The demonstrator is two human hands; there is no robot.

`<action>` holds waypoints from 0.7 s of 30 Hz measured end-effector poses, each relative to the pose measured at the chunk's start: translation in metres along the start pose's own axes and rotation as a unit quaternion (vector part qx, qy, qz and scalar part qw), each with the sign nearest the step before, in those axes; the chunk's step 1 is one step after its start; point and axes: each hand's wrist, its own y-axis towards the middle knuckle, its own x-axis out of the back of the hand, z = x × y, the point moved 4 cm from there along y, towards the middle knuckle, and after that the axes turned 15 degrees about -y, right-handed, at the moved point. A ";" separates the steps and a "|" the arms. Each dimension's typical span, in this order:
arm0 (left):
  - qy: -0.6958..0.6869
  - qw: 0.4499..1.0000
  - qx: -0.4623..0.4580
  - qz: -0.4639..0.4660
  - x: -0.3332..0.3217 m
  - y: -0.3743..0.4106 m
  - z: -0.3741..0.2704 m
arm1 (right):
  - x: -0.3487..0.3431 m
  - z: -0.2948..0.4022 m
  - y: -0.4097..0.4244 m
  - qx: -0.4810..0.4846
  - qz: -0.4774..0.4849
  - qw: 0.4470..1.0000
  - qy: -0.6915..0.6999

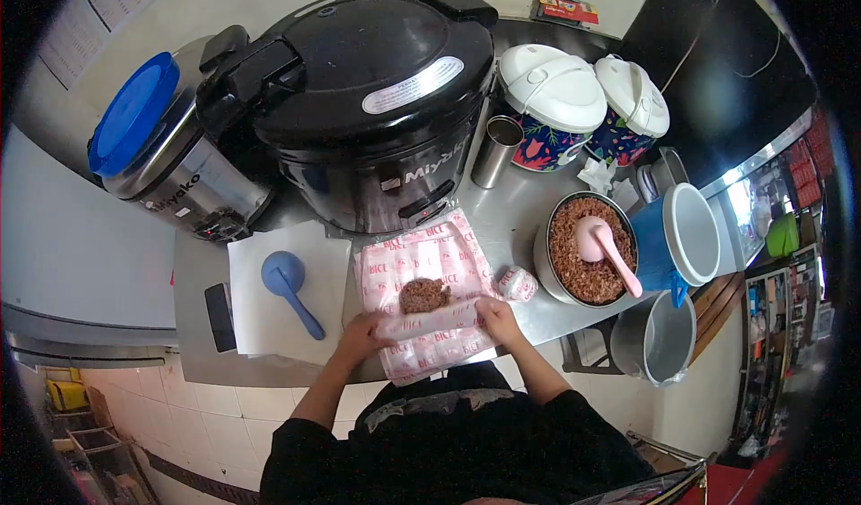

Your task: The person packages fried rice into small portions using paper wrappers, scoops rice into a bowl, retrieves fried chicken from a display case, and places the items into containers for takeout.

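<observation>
My left hand (pixel 364 337) and my right hand (pixel 499 321) each grip one side of the near edge of a printed wrapping paper sheet (pixel 412 325). That edge is lifted and folded over towards a small mound of brown cooked rice (pixel 424 296). Underneath lies a stack of the same pink-and-white paper (pixel 440 351). Right of the stack, close to my right hand, rests a small round paper-wrapped packet (pixel 518 284). Further right stands a metal pot (pixel 543 271) of brown rice (pixel 570 226), with a pink scoop (pixel 599 241) lying on top.
A large black Miyako rice cooker (pixel 377 189) stands behind the paper, beside a steel one (pixel 195 195). At left are a blue scoop (pixel 282 277) on white paper (pixel 252 310) and a phone (pixel 218 316). A steel cup (pixel 496 152), two patterned containers (pixel 548 145) and a blue pitcher (pixel 656 232) stand right.
</observation>
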 end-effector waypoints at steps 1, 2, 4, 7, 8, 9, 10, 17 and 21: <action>0.090 0.993 -0.036 0.069 -0.001 -0.004 -0.002 | 0.001 0.008 -0.004 0.028 0.047 0.998 -0.019; 0.098 0.985 -0.129 0.051 0.001 -0.007 -0.003 | 0.004 0.017 -0.008 0.056 0.094 0.993 -0.037; 0.111 0.944 -0.312 0.016 0.001 -0.020 -0.006 | 0.014 0.039 -0.017 0.069 0.186 0.976 -0.093; 0.180 0.959 -0.201 0.092 -0.010 -0.033 0.003 | 0.019 0.049 -0.021 0.175 0.229 0.955 -0.068; 0.159 0.970 -0.169 0.078 -0.007 -0.032 0.012 | 0.019 0.043 -0.021 0.159 0.223 0.960 -0.059; 0.140 0.979 -0.137 0.061 -0.001 -0.028 0.017 | 0.020 0.047 -0.018 0.122 0.186 0.975 -0.026; 0.121 0.986 -0.104 0.043 0.004 -0.026 0.022 | 0.020 0.050 -0.016 0.084 0.148 0.985 0.007; 0.157 0.961 0.124 -0.189 -0.003 0.022 -0.002 | -0.003 0.056 0.005 0.055 -0.195 0.886 -0.416; 0.237 0.963 0.053 -0.120 -0.011 0.036 -0.012 | -0.008 0.097 0.015 0.169 -0.205 0.840 -0.474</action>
